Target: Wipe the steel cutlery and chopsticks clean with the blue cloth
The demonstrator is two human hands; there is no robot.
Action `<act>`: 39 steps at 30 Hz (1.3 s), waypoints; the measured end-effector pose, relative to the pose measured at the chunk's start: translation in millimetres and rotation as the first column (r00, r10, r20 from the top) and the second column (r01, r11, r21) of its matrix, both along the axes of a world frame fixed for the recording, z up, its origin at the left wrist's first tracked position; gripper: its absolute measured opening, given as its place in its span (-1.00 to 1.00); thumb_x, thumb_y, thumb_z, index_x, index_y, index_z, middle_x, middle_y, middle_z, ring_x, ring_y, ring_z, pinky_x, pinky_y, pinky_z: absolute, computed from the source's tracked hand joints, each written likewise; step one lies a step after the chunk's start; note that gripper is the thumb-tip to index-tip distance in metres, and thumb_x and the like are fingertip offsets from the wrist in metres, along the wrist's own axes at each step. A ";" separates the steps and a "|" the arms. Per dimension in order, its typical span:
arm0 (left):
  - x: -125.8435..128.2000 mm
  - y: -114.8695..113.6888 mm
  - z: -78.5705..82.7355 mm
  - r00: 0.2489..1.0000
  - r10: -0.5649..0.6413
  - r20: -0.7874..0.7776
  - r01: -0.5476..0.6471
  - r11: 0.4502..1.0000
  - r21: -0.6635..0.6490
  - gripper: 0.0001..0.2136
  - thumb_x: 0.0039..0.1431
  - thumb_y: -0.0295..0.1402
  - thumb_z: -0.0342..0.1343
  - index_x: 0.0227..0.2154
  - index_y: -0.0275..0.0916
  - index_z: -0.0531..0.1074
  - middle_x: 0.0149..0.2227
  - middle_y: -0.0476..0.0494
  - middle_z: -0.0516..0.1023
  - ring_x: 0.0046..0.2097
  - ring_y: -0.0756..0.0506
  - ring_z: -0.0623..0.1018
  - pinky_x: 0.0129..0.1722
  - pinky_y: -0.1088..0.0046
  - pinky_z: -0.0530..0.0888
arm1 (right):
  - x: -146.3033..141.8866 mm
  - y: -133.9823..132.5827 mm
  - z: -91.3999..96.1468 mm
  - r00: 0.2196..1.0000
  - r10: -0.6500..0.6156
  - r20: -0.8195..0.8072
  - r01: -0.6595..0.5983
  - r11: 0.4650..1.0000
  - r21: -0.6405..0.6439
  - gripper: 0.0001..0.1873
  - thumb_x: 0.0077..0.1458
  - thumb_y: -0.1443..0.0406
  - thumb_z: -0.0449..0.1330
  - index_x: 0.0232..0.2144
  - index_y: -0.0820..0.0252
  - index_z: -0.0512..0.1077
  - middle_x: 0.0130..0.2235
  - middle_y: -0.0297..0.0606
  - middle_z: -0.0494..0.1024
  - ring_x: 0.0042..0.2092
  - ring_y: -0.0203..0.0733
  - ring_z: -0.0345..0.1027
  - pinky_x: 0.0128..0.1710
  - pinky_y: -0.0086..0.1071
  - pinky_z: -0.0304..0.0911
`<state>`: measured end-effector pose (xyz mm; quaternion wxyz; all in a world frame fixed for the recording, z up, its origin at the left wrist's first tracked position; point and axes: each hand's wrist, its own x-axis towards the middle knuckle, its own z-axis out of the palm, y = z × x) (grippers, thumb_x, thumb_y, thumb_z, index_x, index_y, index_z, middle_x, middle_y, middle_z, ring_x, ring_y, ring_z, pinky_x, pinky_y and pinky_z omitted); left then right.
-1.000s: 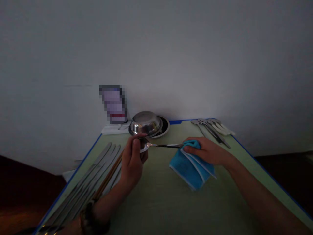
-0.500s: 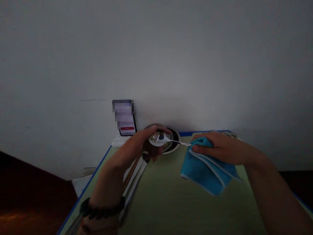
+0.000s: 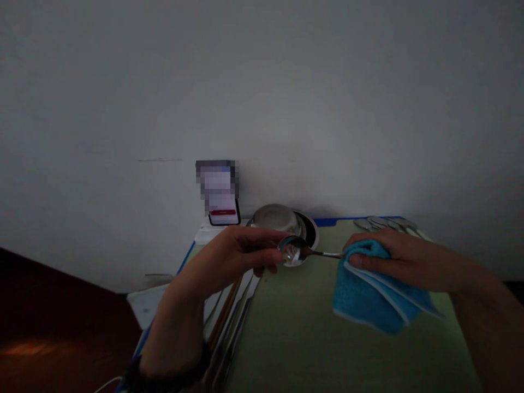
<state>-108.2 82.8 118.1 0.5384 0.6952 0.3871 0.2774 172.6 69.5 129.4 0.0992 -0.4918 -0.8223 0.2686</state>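
Observation:
A metal spoon (image 3: 301,252) is held level between my hands above the table. My left hand (image 3: 241,251) pinches the rim of its bowl between thumb and fingers. My right hand (image 3: 405,262) is closed on a folded blue cloth (image 3: 372,297) with pale edging. The cloth wraps the end of the spoon's handle and hides it, while its loose layers hang below the hand. Just behind the spoon bowl stand metal bowls (image 3: 275,217), one seemingly upside down.
A phone (image 3: 223,202) leans upright by the wall at the back left. Long utensils (image 3: 235,322) lie along the table's left side, partly behind my left wrist. Several spoons (image 3: 379,222) lie at the back right. The green tabletop (image 3: 303,338) has a blue edge.
The spoon, the cloth and both hands appear further right in the view, as do the phone and bowls. My left fingers now pinch the spoon bowl's rim instead of curving around it.

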 end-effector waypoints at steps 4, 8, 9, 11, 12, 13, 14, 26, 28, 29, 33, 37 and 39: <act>0.6 2.7 -5.4 0.999 -0.010 0.046 0.010 1.000 -0.015 -0.73 0.02 -0.39 0.18 -0.16 -0.14 0.49 -0.46 0.02 0.55 -0.46 0.08 0.45 -0.46 0.63 0.42 | -3.6 5.7 -2.4 0.998 0.047 0.028 -0.046 0.998 -0.054 -0.67 0.10 0.07 0.00 -0.32 0.12 0.44 -0.33 -0.31 0.51 -0.32 -0.23 0.38 -0.39 -0.39 0.23; -0.5 3.2 -7.3 1.000 0.004 0.010 -0.004 0.999 -0.036 -0.71 0.02 -0.37 0.19 -0.14 -0.12 0.47 -0.45 0.02 0.57 -0.47 0.08 0.46 -0.47 0.64 0.42 | -3.8 6.6 -5.7 0.997 0.039 0.069 -0.037 0.999 -0.038 -0.68 0.10 0.07 0.00 -0.24 0.07 0.42 -0.25 -0.30 0.51 -0.27 -0.20 0.39 -0.36 -0.37 0.24; -0.3 2.2 -6.3 1.000 0.001 -0.005 -0.001 0.999 -0.042 -0.71 0.03 -0.37 0.18 -0.13 -0.13 0.46 -0.45 0.02 0.57 -0.47 0.08 0.46 -0.47 0.63 0.43 | -2.9 5.5 -5.5 0.996 0.032 0.083 -0.029 0.999 -0.028 -0.67 0.09 0.06 0.00 -0.22 0.07 0.42 -0.24 -0.30 0.51 -0.26 -0.19 0.39 -0.35 -0.35 0.24; 0.4 -1.0 -3.0 1.000 -0.009 -0.028 0.007 0.999 -0.046 -0.70 0.04 -0.36 0.16 -0.11 -0.13 0.45 -0.45 0.01 0.58 -0.48 0.07 0.47 -0.47 0.62 0.43 | -1.2 1.9 -3.1 0.994 0.029 0.103 -0.028 1.000 -0.011 -0.66 0.09 0.06 0.01 -0.20 0.06 0.41 -0.23 -0.29 0.50 -0.25 -0.18 0.38 -0.34 -0.34 0.23; 1.0 -2.9 -0.7 0.999 -0.013 -0.040 0.011 0.999 -0.040 -0.70 0.05 -0.36 0.16 -0.10 -0.13 0.44 -0.45 0.02 0.58 -0.47 0.06 0.48 -0.47 0.62 0.43 | -0.8 -0.3 -1.0 0.994 0.034 0.106 -0.033 0.999 -0.007 -0.67 0.09 0.06 0.01 -0.20 0.06 0.40 -0.24 -0.29 0.50 -0.24 -0.18 0.38 -0.33 -0.34 0.23; 1.8 -5.0 1.8 0.998 -0.013 -0.055 0.011 1.000 -0.029 -0.70 0.05 -0.35 0.16 -0.11 -0.12 0.44 -0.45 0.02 0.58 -0.45 0.06 0.49 -0.45 0.61 0.43 | -0.8 -2.4 1.5 0.994 0.042 0.103 -0.041 0.999 -0.010 -0.67 0.10 0.06 0.00 -0.22 0.07 0.41 -0.25 -0.30 0.50 -0.25 -0.20 0.37 -0.32 -0.34 0.23; 3.0 -7.1 4.5 0.997 -0.010 -0.078 0.009 1.000 -0.015 -0.71 0.05 -0.34 0.16 -0.12 -0.11 0.45 -0.43 0.02 0.58 -0.43 0.04 0.49 -0.43 0.59 0.43 | -1.4 -4.5 4.1 0.994 0.060 0.090 -0.058 0.998 -0.020 -0.68 0.10 0.07 0.00 -0.23 0.07 0.41 -0.27 -0.32 0.50 -0.26 -0.22 0.37 -0.32 -0.36 0.23; 33.4 -24.9 27.0 0.894 0.075 -0.441 0.091 0.935 0.342 -0.79 0.04 -0.16 0.11 -0.39 -0.16 0.53 -0.49 0.06 0.55 -0.41 0.00 0.49 -0.45 0.58 0.35 | -8.4 -12.5 8.2 0.977 0.208 -0.050 -0.209 0.978 -0.020 -0.68 0.10 0.07 0.00 -0.31 0.16 0.38 -0.39 -0.34 0.47 -0.40 -0.31 0.32 -0.43 -0.45 0.17; 36.2 -30.3 29.0 0.868 0.106 -0.484 0.105 0.915 0.390 -0.76 0.08 -0.14 0.07 -0.43 -0.19 0.51 -0.53 0.06 0.51 -0.46 0.02 0.45 -0.50 0.59 0.30 | -7.7 -11.8 5.3 0.976 0.214 -0.049 -0.215 0.977 0.001 -0.67 0.10 0.06 -0.01 -0.34 0.18 0.38 -0.40 -0.33 0.46 -0.40 -0.30 0.31 -0.42 -0.44 0.16; 38.1 -33.2 30.4 0.860 0.114 -0.497 0.116 0.905 0.408 -0.75 0.09 -0.14 0.05 -0.44 -0.20 0.50 -0.54 0.07 0.49 -0.48 0.03 0.43 -0.52 0.60 0.28 | -7.8 -11.4 4.2 0.976 0.216 -0.039 -0.215 0.976 0.020 -0.65 0.09 0.05 -0.01 -0.36 0.18 0.38 -0.40 -0.31 0.46 -0.40 -0.29 0.30 -0.43 -0.43 0.15; 49.9 -43.4 36.1 0.833 0.119 -0.540 0.171 0.873 0.457 -0.74 0.16 -0.20 -0.02 -0.46 -0.23 0.47 -0.55 0.06 0.46 -0.51 0.06 0.40 -0.53 0.61 0.24 | -11.1 -10.8 3.5 0.971 0.239 -0.014 -0.237 0.967 0.097 -0.67 0.09 0.08 0.00 -0.36 0.18 0.41 -0.38 -0.29 0.47 -0.39 -0.28 0.29 -0.41 -0.42 0.13; 59.0 -47.6 38.3 0.789 0.176 -0.588 0.198 0.834 0.514 -0.78 0.16 -0.24 -0.02 -0.43 -0.22 0.46 -0.51 0.03 0.47 -0.48 0.04 0.41 -0.51 0.57 0.24 | -14.7 -11.7 5.0 0.961 0.268 -0.063 -0.257 0.956 0.141 -0.72 0.10 0.13 0.01 -0.29 0.14 0.43 -0.36 -0.32 0.50 -0.37 -0.30 0.31 -0.39 -0.44 0.12; 60.2 -47.8 37.6 0.783 0.189 -0.592 0.210 0.816 0.538 -0.79 0.17 -0.24 -0.03 -0.42 -0.21 0.45 -0.50 0.02 0.47 -0.47 0.03 0.41 -0.50 0.56 0.25 | -16.0 -12.3 5.0 0.965 0.247 -0.092 -0.230 0.959 0.167 -0.72 0.10 0.13 0.02 -0.28 0.14 0.43 -0.36 -0.34 0.50 -0.38 -0.31 0.32 -0.40 -0.45 0.11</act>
